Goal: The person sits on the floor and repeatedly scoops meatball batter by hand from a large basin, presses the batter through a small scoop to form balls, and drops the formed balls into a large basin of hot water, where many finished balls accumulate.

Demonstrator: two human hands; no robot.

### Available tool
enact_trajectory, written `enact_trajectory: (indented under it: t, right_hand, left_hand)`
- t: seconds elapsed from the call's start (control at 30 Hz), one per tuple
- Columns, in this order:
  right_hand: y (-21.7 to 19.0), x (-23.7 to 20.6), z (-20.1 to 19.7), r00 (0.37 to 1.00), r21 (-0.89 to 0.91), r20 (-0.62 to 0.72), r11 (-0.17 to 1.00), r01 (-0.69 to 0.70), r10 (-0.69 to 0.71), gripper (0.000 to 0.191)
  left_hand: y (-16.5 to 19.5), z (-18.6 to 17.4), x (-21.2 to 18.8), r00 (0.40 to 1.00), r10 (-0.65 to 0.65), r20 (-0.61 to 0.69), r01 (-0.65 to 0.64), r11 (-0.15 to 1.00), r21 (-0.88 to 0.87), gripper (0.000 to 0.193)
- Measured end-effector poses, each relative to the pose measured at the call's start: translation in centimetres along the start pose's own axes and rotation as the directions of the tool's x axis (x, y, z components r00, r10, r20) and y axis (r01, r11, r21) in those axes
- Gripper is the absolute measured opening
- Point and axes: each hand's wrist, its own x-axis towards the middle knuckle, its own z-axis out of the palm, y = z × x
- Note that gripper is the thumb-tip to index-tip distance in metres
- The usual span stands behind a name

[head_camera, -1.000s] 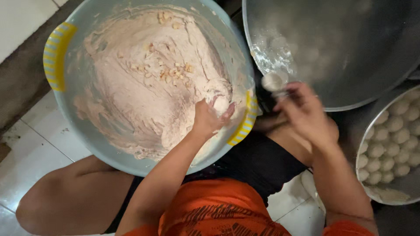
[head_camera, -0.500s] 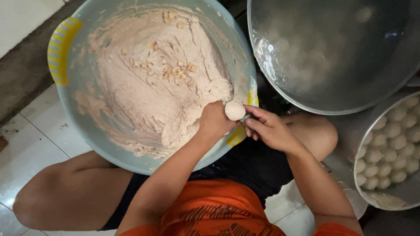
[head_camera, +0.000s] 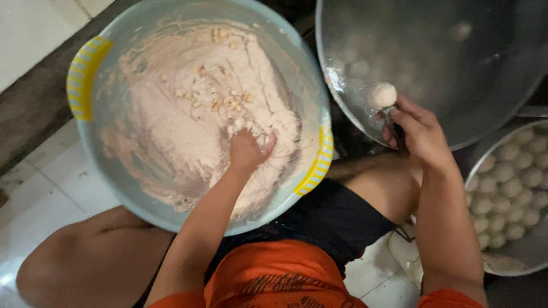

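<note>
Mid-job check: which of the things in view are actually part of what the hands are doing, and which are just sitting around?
In use:
- left hand, dug into the pale paste
- plastic basin holding the paste
- right hand, gripping a spoon
- formed ball on the spoon
- large metal pot under the ball

Lying about:
- metal bowl of finished balls
- tiled floor

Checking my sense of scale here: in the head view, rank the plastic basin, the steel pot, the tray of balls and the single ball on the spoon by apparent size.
1. Plastic basin and steel pot: alike, and the pot is cut off, so unranked.
2. Tray of balls, partly out of frame.
3. Single ball, smallest.
</note>
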Motion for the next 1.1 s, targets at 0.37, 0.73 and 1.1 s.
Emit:
enact_trajectory:
  t: [0.37,0.73,1.1]
  right_hand:
    - [1.0,0.0,-1.7,0.859,-0.618,-0.186,0.737,0.275,-0.477,0.043]
    - [-0.2,-5.1,9.0,0.969,-0.321,0.170,0.919,0.228,-0.181,0.053]
    - [3.2,-3.3,10.5,0.892,0.069,0.440,0.995,0.076,-0.099,0.050]
  left_hand:
    - [6.3,-3.9,0.5,0.975,-0.157,0.155,0.220,0.690,-0.689,0.029]
    - [10.5,-5.9,0.8,0.999,0.051,-0.014,-0.051,0.842,-0.537,0.026]
    - [9.5,-5.0,0.8,0.949,-0.080,0.305,0.207,0.889,-0.409,0.041]
